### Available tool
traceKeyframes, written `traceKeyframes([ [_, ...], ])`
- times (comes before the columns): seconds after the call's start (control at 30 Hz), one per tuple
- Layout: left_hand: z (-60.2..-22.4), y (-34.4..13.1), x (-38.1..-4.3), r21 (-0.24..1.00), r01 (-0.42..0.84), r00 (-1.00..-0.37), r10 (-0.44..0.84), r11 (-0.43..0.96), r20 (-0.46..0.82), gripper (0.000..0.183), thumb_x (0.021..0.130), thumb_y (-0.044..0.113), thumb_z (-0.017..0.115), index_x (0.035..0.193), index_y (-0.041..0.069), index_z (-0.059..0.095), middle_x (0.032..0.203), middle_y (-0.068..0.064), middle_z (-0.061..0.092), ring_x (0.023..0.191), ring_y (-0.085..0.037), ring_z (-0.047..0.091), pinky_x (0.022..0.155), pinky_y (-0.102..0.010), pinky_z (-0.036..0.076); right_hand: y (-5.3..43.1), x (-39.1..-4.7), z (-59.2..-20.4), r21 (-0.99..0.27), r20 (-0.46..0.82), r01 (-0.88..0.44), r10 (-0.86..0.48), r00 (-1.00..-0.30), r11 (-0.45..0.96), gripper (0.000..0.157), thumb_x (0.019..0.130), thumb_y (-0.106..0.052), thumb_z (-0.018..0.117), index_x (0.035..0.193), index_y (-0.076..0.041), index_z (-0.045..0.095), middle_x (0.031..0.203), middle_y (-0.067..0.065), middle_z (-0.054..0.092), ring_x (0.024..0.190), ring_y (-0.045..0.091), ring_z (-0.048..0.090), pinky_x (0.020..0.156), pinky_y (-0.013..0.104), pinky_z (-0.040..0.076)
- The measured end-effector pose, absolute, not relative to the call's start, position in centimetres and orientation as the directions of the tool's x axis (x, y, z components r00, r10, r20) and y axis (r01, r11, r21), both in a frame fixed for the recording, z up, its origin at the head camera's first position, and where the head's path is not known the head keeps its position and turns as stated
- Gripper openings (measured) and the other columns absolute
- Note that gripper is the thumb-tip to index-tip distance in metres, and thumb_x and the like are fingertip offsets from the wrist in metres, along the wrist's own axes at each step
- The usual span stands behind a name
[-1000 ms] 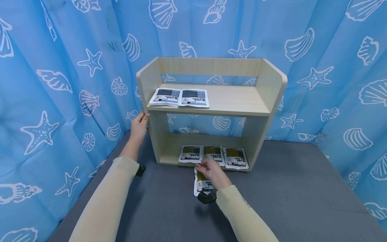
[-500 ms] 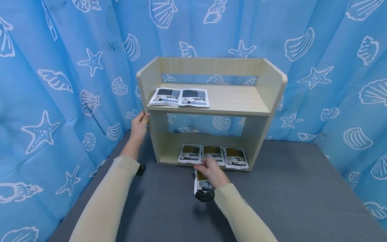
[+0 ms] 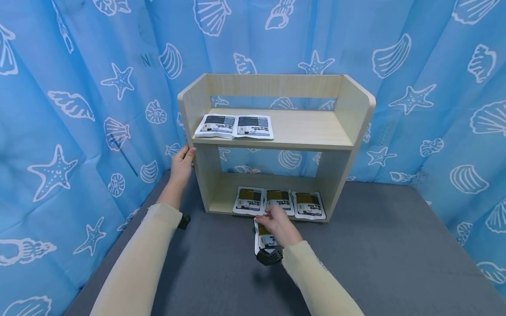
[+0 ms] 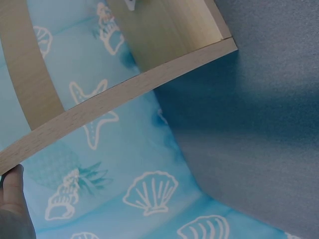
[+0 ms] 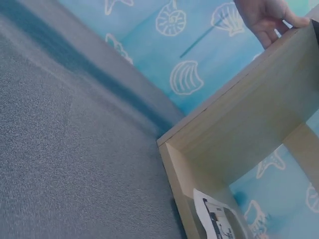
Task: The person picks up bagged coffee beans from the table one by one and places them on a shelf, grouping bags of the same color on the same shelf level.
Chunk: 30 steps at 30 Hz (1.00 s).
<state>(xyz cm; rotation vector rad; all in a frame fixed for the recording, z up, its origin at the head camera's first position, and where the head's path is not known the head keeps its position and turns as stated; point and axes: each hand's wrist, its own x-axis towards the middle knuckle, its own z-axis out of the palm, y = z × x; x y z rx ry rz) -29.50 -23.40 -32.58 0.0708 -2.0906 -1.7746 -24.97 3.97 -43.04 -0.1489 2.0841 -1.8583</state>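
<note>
In the head view, a light-wood two-tier shelf (image 3: 276, 145) stands on the grey surface. My left hand (image 3: 182, 166) holds its left side panel, thumb on the front edge; the right wrist view also shows this hand (image 5: 271, 17). My right hand (image 3: 278, 224) pinches a white-edged pouch with a brown label (image 3: 265, 241) by its upper end, in front of the lower tier. Part of that pouch hides behind the hand and wrist camera. Three similar pouches lie in a row on the lower tier, the left one (image 3: 249, 200) beside the middle one (image 3: 278, 197) and the right one (image 3: 308, 205).
Two pouches with dark blue-grey labels, a left one (image 3: 215, 125) and a right one (image 3: 254, 126), lie side by side on the upper tier's left part. A blue shell-print curtain (image 3: 427, 87) hangs behind and beside the grey tabletop (image 3: 395, 245).
The right hand and its pouch have shifted only slightly, staying at the lower tier's front. The left hand keeps its place on the side panel.
</note>
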Motion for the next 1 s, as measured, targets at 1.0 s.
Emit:
traceKeyframes([
  [1.0,-32.6,-23.5,-29.7,0.965,0.185,-0.924,-0.302,0.187,0.236,0.051,0.103,0.033,0.044,0.150,0.015,0.038,0.149,-0.014,0.041,0.132,-0.032,0.043,0.103,-0.053,0.039,10.8,-21.7,-42.7,-0.655,-0.466,0.453,-0.149,-0.872,-0.604,0.058,0.105,-0.006,0.028,0.153,0.003,-0.004,0.157,0.030,0.005,0.144,0.042,0.010,0.114,0.052,0.012],
])
